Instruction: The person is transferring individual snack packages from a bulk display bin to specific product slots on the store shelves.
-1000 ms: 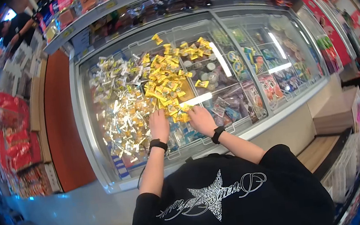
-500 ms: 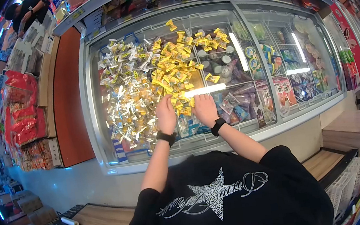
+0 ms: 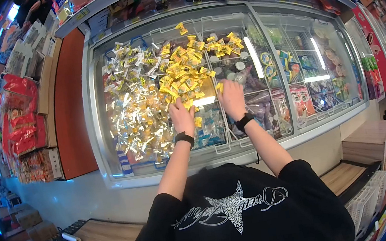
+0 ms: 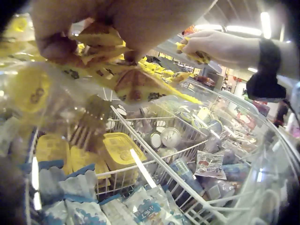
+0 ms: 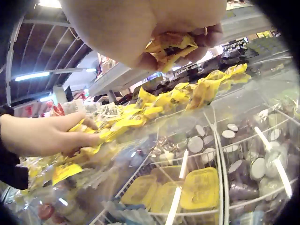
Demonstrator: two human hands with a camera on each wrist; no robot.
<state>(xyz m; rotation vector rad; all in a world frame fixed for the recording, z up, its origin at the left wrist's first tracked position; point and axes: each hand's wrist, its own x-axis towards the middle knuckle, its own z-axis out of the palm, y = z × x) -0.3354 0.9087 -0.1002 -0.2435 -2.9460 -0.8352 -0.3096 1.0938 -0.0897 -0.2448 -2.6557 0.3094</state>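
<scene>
Left hand (image 3: 183, 119), as I watch from the head view, sits at the near edge of the yellow pile (image 3: 185, 68), its thumb and fingers closed around yellow wrappers (image 4: 101, 44). Right hand (image 3: 232, 98) is off to the pile's right above the glass top (image 3: 213, 130), pinching a yellow packet (image 5: 171, 49). From the left hand, I read the pile as running straight ahead, its long axis leading away from the body; from the right hand it lies leftward and ahead. One loose yellow packet (image 3: 198, 122) rests between the two wrists, closer to the left hand, which I judge the nearer to the bulk.
</scene>
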